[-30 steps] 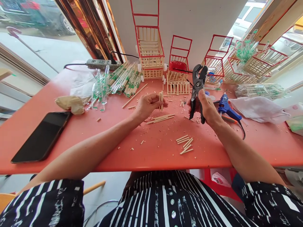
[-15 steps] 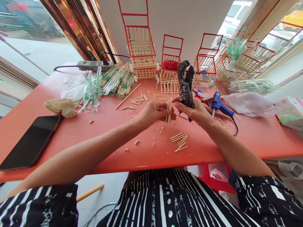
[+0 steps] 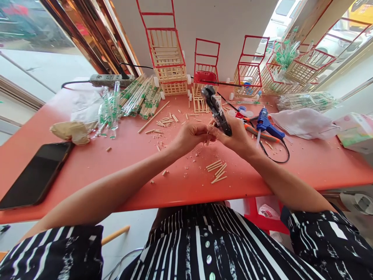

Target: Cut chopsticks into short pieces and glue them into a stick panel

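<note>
My left hand (image 3: 192,134) is closed in a pinch around a few short wooden sticks (image 3: 208,142), mostly hidden by the fingers. My right hand (image 3: 236,134) grips a black pipe cutter (image 3: 216,109), which tilts up and left and is seen nearly edge-on. The fingertips of both hands meet at the sticks. Below them, several cut wooden sticks (image 3: 216,171) lie in a loose group on the red table (image 3: 175,188). Shavings and small offcuts (image 3: 166,121) are scattered around the hands.
Miniature shopping carts of wooden sticks with red handles (image 3: 169,50) stand along the wall. Wrapped stick bundles (image 3: 142,97) lie at back left. A blue glue gun (image 3: 268,126), its cord and a white cloth (image 3: 304,123) are at right. A phone (image 3: 36,173) rests at left.
My right hand has turned the pipe cutter from broadside to edge-on and tipped it left. Both hands have come together, and the sticks are now mostly covered. The view has shifted slightly.
</note>
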Demonstrator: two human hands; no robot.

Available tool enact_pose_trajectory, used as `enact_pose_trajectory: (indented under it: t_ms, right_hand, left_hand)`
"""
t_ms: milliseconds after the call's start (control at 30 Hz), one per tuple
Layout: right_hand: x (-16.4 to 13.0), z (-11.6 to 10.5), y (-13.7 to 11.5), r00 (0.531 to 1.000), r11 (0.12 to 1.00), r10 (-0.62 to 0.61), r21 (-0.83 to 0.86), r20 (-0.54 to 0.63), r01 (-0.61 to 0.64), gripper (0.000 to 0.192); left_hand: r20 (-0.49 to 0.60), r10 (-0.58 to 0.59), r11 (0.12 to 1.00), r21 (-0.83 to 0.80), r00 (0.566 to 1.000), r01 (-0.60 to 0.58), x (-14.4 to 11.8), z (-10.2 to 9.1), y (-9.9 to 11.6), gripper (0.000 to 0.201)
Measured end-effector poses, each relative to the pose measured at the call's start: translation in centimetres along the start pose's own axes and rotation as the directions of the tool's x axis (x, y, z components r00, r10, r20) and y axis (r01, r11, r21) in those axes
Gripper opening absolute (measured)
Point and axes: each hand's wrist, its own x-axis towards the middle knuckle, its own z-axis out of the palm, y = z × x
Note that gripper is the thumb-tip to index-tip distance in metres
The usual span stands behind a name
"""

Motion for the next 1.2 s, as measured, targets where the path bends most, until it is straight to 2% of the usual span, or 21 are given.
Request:
enact_pose_trajectory:
  t_ms: [200,467,633,767,1000,1200]
  right_hand:
    - [-0.2,0.2,-0.5,0.997,0.993,-0.07,-0.089,0.039,0.073,0.036]
    - [-0.3,0.0,-0.6,0.992,0.978,-0.12,-0.169,0.025,0.123,0.034]
    - [-0.1,-0.5,-0.7,0.989,0.968,-0.149,-0.205,0.001,0.146,0.03]
    - [0.3,-0.8,-0.3,0.989,0.966,-0.143,-0.223,-0.047,0.129,0.041]
    - [0.3,-0.2,0.7,0.989,0.972,-0.141,-0.198,-0.052,0.129,0.041]
    - [0.4,0.0,0.9,0.994,0.977,-0.084,-0.203,-0.066,0.069,0.047]
  left_hand:
    - [-0.018,0.072,0.989,0.133,0.997,-0.069,-0.8,-0.4,0.0,0.018]
    - [-0.049,0.071,0.969,0.24,0.996,-0.057,-0.9,-0.5,-0.2,0.021]
    - [-0.054,0.157,0.896,0.428,0.986,-0.119,-0.7,-0.9,0.2,0.014]
    - [-0.044,0.215,0.837,0.523,0.976,-0.161,-0.4,-0.9,0.3,0.018]
    - [-0.04,0.197,0.807,0.574,0.98,-0.139,-0.1,-0.4,-0.3,0.024]
    - [-0.048,0.173,0.803,0.585,0.984,-0.113,0.0,-0.4,-0.2,0.02]
